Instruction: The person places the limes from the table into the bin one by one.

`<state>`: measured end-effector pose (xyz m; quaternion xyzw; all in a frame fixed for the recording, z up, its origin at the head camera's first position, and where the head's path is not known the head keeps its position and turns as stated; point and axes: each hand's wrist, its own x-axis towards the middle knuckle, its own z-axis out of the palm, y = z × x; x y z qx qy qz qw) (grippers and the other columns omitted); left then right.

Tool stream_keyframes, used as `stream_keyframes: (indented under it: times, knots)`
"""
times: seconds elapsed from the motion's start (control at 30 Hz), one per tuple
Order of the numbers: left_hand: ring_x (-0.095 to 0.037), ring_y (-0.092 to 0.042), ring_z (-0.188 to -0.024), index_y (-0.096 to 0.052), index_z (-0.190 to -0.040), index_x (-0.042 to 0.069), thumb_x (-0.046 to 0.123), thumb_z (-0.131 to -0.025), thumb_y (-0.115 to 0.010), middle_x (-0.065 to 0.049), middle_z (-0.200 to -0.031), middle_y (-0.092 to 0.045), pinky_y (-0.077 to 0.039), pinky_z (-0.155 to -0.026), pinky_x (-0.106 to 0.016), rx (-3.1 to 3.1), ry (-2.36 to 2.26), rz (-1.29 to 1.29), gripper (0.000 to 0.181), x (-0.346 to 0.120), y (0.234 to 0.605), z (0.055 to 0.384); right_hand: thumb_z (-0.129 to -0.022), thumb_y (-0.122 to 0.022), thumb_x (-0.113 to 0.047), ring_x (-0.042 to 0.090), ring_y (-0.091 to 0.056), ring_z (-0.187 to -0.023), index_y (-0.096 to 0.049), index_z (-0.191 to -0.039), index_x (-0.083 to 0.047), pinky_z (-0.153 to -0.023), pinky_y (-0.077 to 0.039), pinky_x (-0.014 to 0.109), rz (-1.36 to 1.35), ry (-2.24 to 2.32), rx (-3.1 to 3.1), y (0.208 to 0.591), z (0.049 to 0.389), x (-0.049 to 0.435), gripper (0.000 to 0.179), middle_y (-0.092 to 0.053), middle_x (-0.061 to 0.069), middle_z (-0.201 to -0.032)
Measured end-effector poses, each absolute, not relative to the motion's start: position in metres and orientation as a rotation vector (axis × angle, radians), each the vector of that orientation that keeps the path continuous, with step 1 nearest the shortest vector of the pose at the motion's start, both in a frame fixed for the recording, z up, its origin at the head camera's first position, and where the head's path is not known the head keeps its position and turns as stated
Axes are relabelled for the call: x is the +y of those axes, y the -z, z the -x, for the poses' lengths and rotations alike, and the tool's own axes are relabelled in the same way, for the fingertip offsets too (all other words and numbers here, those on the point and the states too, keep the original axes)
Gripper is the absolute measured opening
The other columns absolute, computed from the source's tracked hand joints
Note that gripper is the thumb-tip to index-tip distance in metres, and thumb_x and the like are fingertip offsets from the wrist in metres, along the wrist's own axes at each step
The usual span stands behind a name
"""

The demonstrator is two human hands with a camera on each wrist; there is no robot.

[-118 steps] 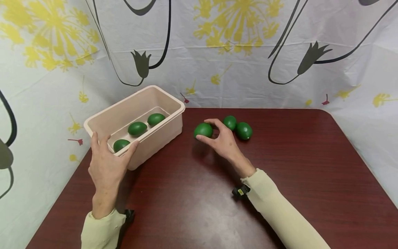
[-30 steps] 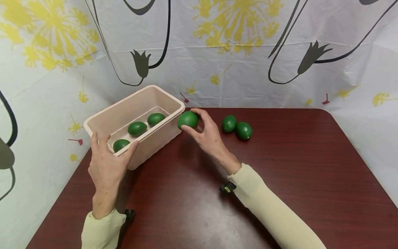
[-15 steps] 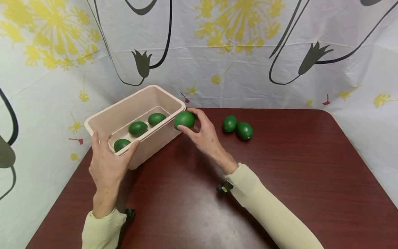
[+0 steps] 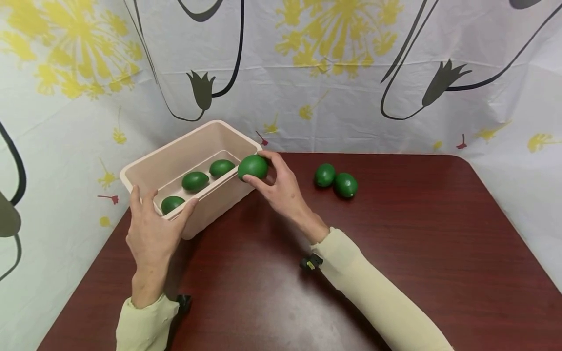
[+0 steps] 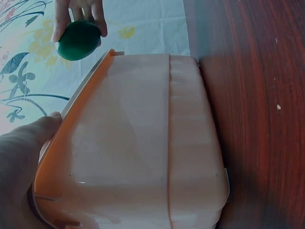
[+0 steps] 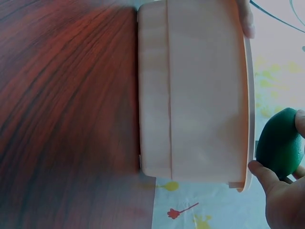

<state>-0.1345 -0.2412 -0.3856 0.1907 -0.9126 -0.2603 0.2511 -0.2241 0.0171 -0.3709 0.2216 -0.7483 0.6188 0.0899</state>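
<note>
My right hand (image 4: 283,190) pinches a green lime (image 4: 252,167) between thumb and fingers, in the air at the near long rim of a beige plastic bin (image 4: 219,197). In the left wrist view this lime (image 5: 78,40) shows above the level of the bin's rim. My left hand (image 4: 151,239) grips the bin's near left corner, with fingers and thumb spread over the rim. Inside the bin lie three limes, one near the left hand (image 4: 172,204), a middle lime (image 4: 195,181) and a farther lime (image 4: 221,168).
Two more limes, a rear one (image 4: 325,175) and a front one (image 4: 346,185), lie side by side on the dark red wooden table (image 4: 421,234), right of my right hand. A white patterned cloth (image 4: 342,112) hangs behind and at the sides.
My right hand has carried the lime leftward, from beside the two table limes to the bin's near rim. The left hand and the bin stay in place.
</note>
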Motion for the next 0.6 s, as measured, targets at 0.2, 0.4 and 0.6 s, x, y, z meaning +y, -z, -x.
stream_keyframes:
  times: [0.2, 0.4, 0.6]
  knots:
    - [-0.055, -0.059, -0.126, -0.052, -0.151, 0.016, 0.073, -0.079, -0.074, -0.005, -0.173, -0.028, -0.046, -0.088, -0.078, -2.485, 0.712, -0.516, 0.094, -0.2411, 0.386, 0.1341, -0.093, -0.079, -0.018, 0.024, -0.063, -0.123, -0.048, -0.145, -0.003, -0.103, -0.057, 0.035, -0.658, -1.845, -2.237, 0.3721, 0.2231, 0.0133, 0.063, -0.053, 0.012, -0.143]
    - [-0.055, -0.059, -0.125, -0.052, -0.151, 0.016, 0.073, -0.079, -0.074, -0.005, -0.173, -0.028, -0.047, -0.088, -0.077, -2.483, 0.712, -0.513, 0.094, -0.2405, 0.386, 0.1332, -0.093, -0.079, -0.019, 0.025, -0.063, -0.122, -0.049, -0.145, -0.005, -0.103, -0.057, 0.037, -0.65, -1.866, -2.236, 0.3733, 0.2252, 0.0107, 0.062, -0.053, 0.012, -0.142]
    - [-0.055, -0.06, -0.124, -0.052, -0.151, 0.016, 0.073, -0.079, -0.073, -0.006, -0.173, -0.028, -0.047, -0.087, -0.077, -2.477, 0.71, -0.51, 0.094, -0.2399, 0.3866, 0.1331, -0.093, -0.079, -0.02, 0.024, -0.065, -0.121, -0.05, -0.144, -0.006, -0.1, -0.058, 0.03, -0.65, -1.85, -2.244, 0.374, 0.2269, 0.0085, 0.061, -0.054, 0.011, -0.14]
